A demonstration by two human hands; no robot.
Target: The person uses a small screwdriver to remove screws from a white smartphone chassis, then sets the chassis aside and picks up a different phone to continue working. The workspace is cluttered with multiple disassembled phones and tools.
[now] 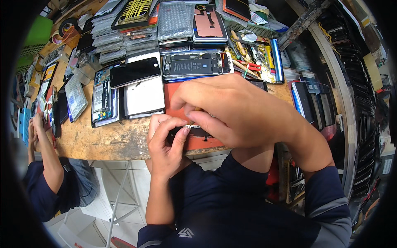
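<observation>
My left hand (165,138) pinches the end of a small, light metallic part (193,126) between thumb and forefinger, just above the orange-red mat (203,144). Over it arches my right hand (231,109), its fingers closed around a slim tool (198,109) with a yellowish-brown shaft; most of the tool is hidden by the hand, so its kind does not show. The tool points down at the small part. Under the fingers lies a dark, flat piece (202,133), partly covered by both hands.
Beyond my hands lie an opened phone (192,65) and a black-screened phone (135,72) on a white box. Another opened phone (103,97) sits left. Bubble-wrapped stacks (108,39) rise behind; hand tools (252,56) crowd the right. A co-worker's arms (47,157) reach in at far left.
</observation>
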